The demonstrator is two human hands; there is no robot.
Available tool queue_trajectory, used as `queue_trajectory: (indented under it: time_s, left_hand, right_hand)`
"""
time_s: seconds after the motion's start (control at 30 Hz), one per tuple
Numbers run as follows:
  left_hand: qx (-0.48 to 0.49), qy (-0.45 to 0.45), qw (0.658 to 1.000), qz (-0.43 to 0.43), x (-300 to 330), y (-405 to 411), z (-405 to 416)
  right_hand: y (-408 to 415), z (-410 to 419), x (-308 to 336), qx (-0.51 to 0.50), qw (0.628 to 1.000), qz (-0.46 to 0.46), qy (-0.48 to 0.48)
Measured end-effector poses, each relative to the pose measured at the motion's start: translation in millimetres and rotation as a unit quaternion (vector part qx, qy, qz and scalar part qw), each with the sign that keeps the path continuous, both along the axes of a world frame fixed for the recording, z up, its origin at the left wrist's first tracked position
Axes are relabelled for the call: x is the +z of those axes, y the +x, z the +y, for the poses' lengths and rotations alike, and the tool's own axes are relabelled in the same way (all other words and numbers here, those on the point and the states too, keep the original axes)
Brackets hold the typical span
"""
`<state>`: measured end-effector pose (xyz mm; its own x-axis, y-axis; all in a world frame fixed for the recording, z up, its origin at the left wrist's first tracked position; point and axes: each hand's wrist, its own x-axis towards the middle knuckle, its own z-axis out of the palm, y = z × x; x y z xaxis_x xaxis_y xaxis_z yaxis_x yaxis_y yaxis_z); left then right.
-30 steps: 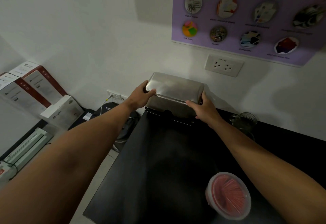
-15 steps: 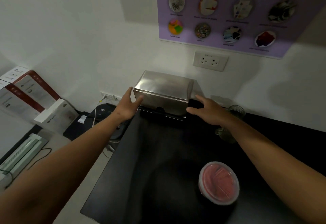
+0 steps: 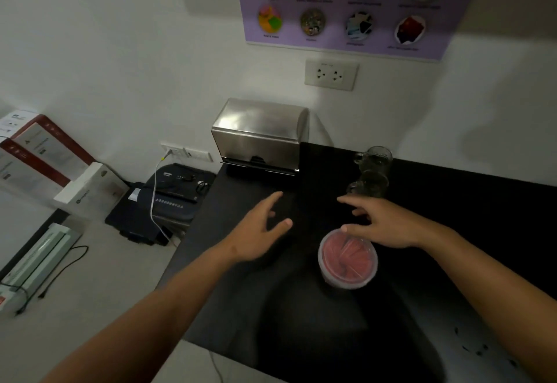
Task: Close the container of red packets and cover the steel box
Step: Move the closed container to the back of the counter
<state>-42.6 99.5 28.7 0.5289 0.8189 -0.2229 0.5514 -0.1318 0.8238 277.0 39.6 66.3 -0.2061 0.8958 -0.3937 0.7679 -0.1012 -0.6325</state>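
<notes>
Both steps apparently done: steel box (image 3: 259,135) covered, lidded container of red packets (image 3: 348,257) shut.
Left hand (image 3: 256,232) and right hand (image 3: 382,226) spread, empty; only checking the lid's seal left.

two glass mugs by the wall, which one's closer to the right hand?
The front glass mug, nearer the camera. It sits just beyond the fingertips of the right hand; the rear glass mug stands behind it, closer to the wall.

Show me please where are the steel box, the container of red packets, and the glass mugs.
steel box (image 3: 261,126): head view, on its closed shiny lid.
container of red packets (image 3: 347,258): head view, on its clear lid, above the packets.
glass mugs (image 3: 373,168): head view, between the two mugs, on glass.
</notes>
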Motion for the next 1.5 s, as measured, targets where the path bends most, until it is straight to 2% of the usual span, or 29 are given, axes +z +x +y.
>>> queue_trajectory:
  time_s: [0.23, 0.33, 0.47, 0.63, 1.07, 1.2, 1.33, 1.5]
  left_hand:
    - [-0.087, 0.0, 0.996, 0.0, -11.8, 39.6, -66.3]
    - [-0.1, 0.012, 0.992, -0.082, -10.4, 54.3, -90.5]
    - [-0.054, 0.016, 0.985, -0.161, -12.1, 67.4, -112.4]
    - [-0.009, 0.024, 0.986, -0.163, -15.5, 74.7, -123.3]
    - [0.03, -0.002, 0.993, -0.112, -21.6, 84.9, -52.1]
    - [0.047, 0.004, 0.995, -0.086, -21.2, 91.5, -16.7]
    - [0.075, 0.032, 0.996, -0.039, -18.6, 107.7, 15.7]
    - [0.109, 0.036, 0.991, -0.07, -12.0, 130.7, 44.9]
  right_hand:
    - [12.0, -48.8, -20.8, -0.009, 1.0, 0.018, -0.011]
    - [8.7, -68.1, -22.8, -0.014, 1.0, 0.026, 0.01]
    - [5.8, -88.2, -29.0, 0.005, 0.996, 0.087, 0.015]
    - [9.5, -87.5, -49.6, -0.032, 0.998, 0.05, -0.008]
    - [11.7, -8.0, -52.6, -0.032, 0.996, 0.075, 0.021]
    - [15.3, 25.1, -48.9, -0.025, 0.997, 0.044, 0.05]
    - [20.9, 59.5, -43.5, -0.059, 0.996, -0.021, 0.061]
    - [29.5, 89.8, -34.9, -0.051, 0.99, -0.036, 0.128]
